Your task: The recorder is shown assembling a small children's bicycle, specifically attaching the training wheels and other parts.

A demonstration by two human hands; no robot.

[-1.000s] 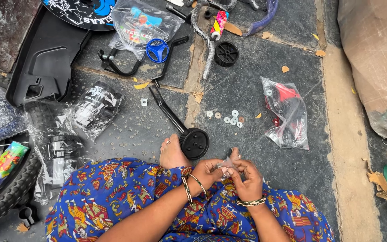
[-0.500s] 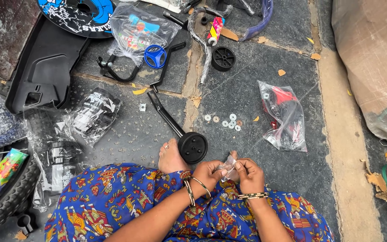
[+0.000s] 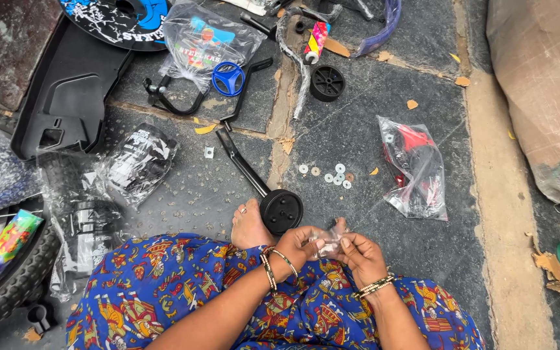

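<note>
My left hand point(image 3: 303, 243) and my right hand point(image 3: 360, 251) meet over my lap, both pinching a small clear plastic packet point(image 3: 330, 241) that holds little parts. Just beyond my fingers lies a small black training wheel point(image 3: 281, 211) on a black bracket arm point(image 3: 241, 162), beside my bare foot point(image 3: 249, 225). Several silver washers point(image 3: 332, 174) are scattered on the stone floor a little farther out. I sit in a blue patterned dress point(image 3: 183, 285), with bangles on both wrists.
A clear bag of red parts point(image 3: 415, 165) lies to the right. Another black wheel point(image 3: 327, 82), a blue steering wheel point(image 3: 228, 78), bagged black parts point(image 3: 139, 159), a black plastic panel point(image 3: 69, 91) and a tyre point(image 3: 8, 295) ring the left and far side. A large sack point(image 3: 546, 97) stands at right.
My hands have stayed together on the packet, with the fingers shifting on it. The view has moved slightly.
</note>
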